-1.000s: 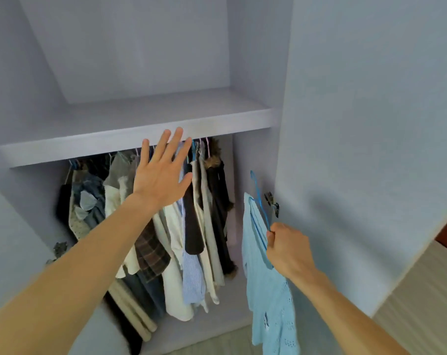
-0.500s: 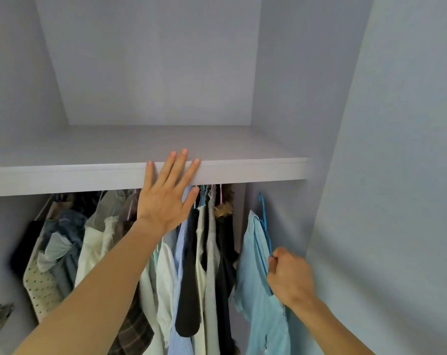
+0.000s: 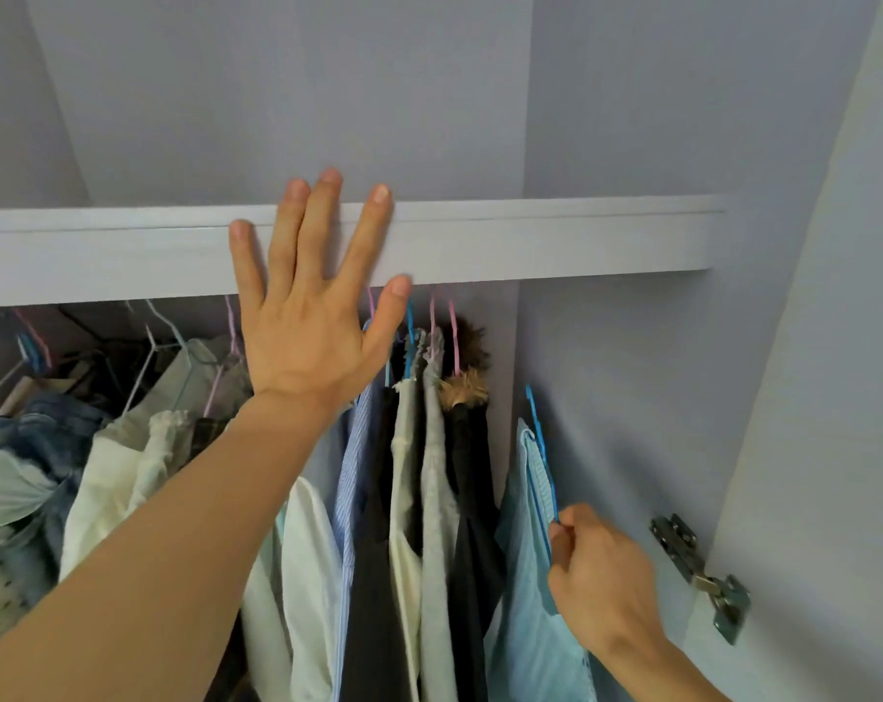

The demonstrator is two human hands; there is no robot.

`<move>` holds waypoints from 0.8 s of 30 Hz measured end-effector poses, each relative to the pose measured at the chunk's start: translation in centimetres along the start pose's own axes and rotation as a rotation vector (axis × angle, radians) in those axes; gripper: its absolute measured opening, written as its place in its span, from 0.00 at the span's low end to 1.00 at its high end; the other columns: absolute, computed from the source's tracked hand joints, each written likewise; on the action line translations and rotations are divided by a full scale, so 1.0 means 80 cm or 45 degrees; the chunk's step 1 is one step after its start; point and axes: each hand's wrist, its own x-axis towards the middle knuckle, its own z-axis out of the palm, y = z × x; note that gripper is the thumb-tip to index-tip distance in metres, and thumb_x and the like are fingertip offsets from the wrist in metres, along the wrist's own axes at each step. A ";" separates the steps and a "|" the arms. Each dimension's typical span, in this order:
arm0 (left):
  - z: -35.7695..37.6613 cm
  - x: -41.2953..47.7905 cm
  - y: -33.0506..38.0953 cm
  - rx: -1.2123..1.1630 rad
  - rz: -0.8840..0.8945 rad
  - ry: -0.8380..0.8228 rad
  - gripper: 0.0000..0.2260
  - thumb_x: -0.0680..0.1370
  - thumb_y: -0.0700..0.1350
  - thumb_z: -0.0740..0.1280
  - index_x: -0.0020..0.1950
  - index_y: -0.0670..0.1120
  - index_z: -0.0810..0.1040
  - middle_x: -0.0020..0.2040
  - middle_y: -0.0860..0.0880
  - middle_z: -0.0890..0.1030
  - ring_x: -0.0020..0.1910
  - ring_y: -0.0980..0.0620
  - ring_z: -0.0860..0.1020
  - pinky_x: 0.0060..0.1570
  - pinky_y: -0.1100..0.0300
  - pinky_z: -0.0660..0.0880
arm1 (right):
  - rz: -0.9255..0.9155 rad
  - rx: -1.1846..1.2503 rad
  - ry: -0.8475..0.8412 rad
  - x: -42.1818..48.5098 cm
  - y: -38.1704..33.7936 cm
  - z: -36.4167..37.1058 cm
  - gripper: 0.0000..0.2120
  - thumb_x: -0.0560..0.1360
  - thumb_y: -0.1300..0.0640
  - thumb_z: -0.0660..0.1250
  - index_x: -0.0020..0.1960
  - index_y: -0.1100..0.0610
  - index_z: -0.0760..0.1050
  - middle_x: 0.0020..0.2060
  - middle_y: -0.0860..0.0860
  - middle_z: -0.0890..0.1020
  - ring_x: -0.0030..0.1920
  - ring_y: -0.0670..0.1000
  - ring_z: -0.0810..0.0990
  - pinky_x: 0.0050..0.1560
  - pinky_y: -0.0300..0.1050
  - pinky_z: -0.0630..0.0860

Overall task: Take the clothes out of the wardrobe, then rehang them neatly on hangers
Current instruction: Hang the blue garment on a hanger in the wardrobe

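Clothes (image 3: 414,473) mostly hang packed beneath the shelf (image 3: 556,235), so much seems done. The right hand (image 3: 601,585) pinches a blue hanger (image 3: 538,438) bearing a light-blue garment (image 3: 525,575) beside them, not yet hooked; the left hand (image 3: 308,316) is spread flat, empty.

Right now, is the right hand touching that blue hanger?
Touching. The head view shows the right hand with its fingers curled round the blue hanger, which carries the light blue shirt.
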 end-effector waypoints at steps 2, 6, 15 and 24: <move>0.001 0.000 0.000 -0.014 -0.007 0.010 0.27 0.84 0.60 0.51 0.82 0.56 0.52 0.81 0.45 0.56 0.80 0.45 0.51 0.76 0.39 0.43 | -0.019 0.000 0.012 0.003 -0.007 0.012 0.07 0.83 0.52 0.54 0.47 0.49 0.65 0.38 0.45 0.69 0.36 0.48 0.68 0.39 0.40 0.58; -0.001 0.001 -0.004 -0.017 0.019 0.011 0.27 0.84 0.60 0.50 0.82 0.56 0.51 0.80 0.44 0.57 0.80 0.43 0.52 0.75 0.37 0.44 | -0.050 0.072 0.122 0.029 -0.029 0.023 0.07 0.83 0.54 0.56 0.46 0.52 0.66 0.40 0.48 0.73 0.48 0.56 0.78 0.40 0.44 0.58; 0.005 0.002 -0.008 0.051 0.048 0.058 0.27 0.84 0.62 0.46 0.82 0.55 0.53 0.80 0.43 0.59 0.80 0.42 0.54 0.75 0.35 0.48 | -0.017 0.244 0.286 0.134 -0.104 0.006 0.09 0.81 0.56 0.60 0.54 0.58 0.76 0.52 0.58 0.82 0.54 0.62 0.78 0.44 0.45 0.64; 0.014 0.000 -0.011 0.004 0.045 0.154 0.26 0.84 0.61 0.50 0.81 0.55 0.58 0.78 0.44 0.64 0.79 0.43 0.58 0.74 0.35 0.51 | 0.158 0.194 0.087 0.213 -0.143 0.003 0.12 0.79 0.54 0.62 0.57 0.57 0.79 0.56 0.58 0.81 0.57 0.61 0.79 0.44 0.41 0.68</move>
